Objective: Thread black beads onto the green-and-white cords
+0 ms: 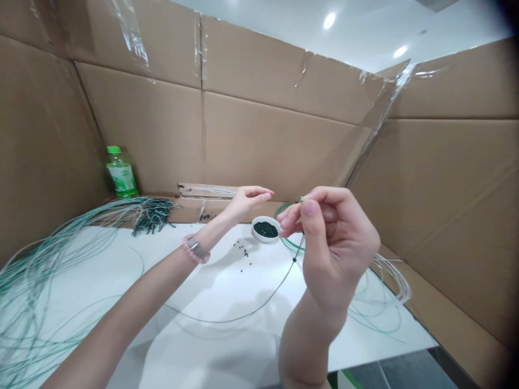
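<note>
My right hand (340, 237) is raised in front, thumb and index finger pinched on a thin green wire, whose tip just shows at the fingertips. From this hand the wire (259, 309) hangs and curves left over the white tabletop, with a small black bead (294, 260) on it. My left hand (248, 202) reaches out behind the bowl's left side, fingers stretched and holding nothing that I can see; a bracelet (197, 248) circles its wrist. Between the hands stands a white bowl (266, 240) of small black beads (265, 229).
Loose beads (245, 251) lie on the white tabletop (219, 346). A big bundle of green and clear wires (36, 281) with black ends (152, 216) spreads at left. A green-capped bottle (120, 175) stands behind it. Coiled wires (395, 281) lie right. Cardboard walls (275, 140) enclose the table.
</note>
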{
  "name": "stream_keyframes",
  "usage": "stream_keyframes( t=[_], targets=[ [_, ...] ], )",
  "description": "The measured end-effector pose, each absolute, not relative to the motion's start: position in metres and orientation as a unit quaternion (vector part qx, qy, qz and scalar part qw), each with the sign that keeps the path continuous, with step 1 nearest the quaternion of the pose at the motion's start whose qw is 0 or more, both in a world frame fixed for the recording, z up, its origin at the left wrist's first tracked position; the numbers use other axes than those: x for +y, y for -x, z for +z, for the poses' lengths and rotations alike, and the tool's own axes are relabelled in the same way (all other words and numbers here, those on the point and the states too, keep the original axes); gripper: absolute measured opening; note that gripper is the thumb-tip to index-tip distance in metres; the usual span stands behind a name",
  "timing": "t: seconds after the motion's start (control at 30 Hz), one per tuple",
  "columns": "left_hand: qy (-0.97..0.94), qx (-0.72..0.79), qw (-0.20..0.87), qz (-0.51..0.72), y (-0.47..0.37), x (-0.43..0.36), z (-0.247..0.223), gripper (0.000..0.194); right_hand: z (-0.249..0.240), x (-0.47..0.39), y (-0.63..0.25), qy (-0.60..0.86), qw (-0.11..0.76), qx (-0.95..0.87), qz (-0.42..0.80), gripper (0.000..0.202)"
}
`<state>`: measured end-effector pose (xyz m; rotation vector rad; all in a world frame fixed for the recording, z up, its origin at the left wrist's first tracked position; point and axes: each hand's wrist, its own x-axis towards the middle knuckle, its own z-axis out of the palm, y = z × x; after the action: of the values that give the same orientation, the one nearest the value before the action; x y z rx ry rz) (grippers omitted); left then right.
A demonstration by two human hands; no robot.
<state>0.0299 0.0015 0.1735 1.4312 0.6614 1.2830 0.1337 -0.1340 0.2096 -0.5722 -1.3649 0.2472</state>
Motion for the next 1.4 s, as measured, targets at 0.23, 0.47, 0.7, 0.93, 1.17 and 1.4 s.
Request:
stream_keyframes(
  t=[0.23, 0.47, 0.7, 0.93, 1.17, 1.4],
  targets=[
    [-0.455, 0.144, 0.614, 0.628, 0.021, -0.075, 0.181, 0.023, 0.204, -0.135, -0.116, 0.269, 0.689, -0.663, 0.113, 0.01],
    [-0.413, 0.063, 0.634, 0.651, 0.027, -0.109, 0.186, 0.012, 0.194, -0.142, -0.09, 0.251, 0.649, -0.717, 0.049, 0.017],
    [-0.454, 0.048, 0.623, 0.635, 0.032, -0.112, 0.187, 0.008, 0.191, -0.144, -0.085, 0.256, 0.661, -0.705, 0.026, 0.021],
    [-0.494, 0.051, 0.598, 0.629, 0.032, -0.117, 0.191, 0.007, 0.191, -0.145, -0.083, 0.266, 0.657, -0.705, 0.003, 0.021],
    [-0.526, 0.06, 0.551, 0.645, 0.035, -0.115, 0.188, 0.01, 0.191, -0.144, -0.086, 0.275, 0.635, -0.722, -0.005, 0.021],
    [-0.574, 0.078, 0.491, 0.65, 0.04, -0.116, 0.183, 0.015, 0.19, -0.145, -0.087, 0.289, 0.635, -0.716, 0.003, 0.017]
  ],
)
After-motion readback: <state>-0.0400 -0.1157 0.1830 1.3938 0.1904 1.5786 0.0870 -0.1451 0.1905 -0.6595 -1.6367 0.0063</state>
